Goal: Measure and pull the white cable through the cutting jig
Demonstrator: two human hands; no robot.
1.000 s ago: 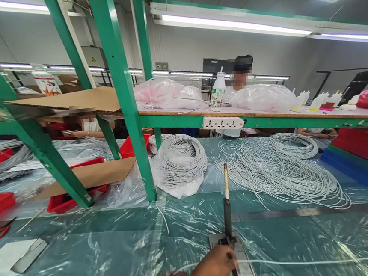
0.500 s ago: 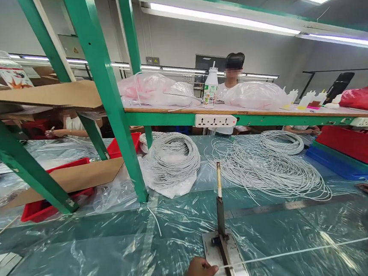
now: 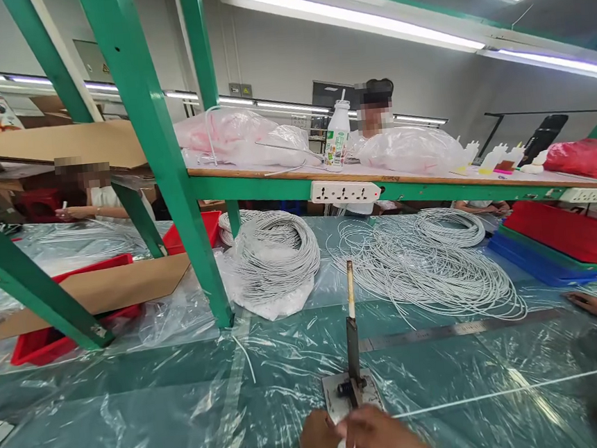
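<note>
A white cord [image 3: 501,392] runs taut from the right edge to the small metal tool. The lever tool [image 3: 352,355] has a flat base plate and an upright handle with a pale, worn grip. My left hand [image 3: 316,440] is closed at the plate's left side, where the cord's end lies, but its fingertips are partly covered. My right hand [image 3: 382,436] lies over the lower part of the tool with curled fingers meeting the left hand's fingertips. What the right fingers grip is hidden.
A steel ruler [image 3: 459,330] lies behind the tool. Coiled white cord [image 3: 275,261] and a loose heap of cord [image 3: 439,274] are further back. A co-worker's hand [image 3: 590,304] rests at right near stacked trays [image 3: 552,257]. A green post [image 3: 151,160] stands left.
My right hand has come into view from below and now covers the lower tool and the cord there. My left hand stays beside the plate. The view has shifted slightly.
</note>
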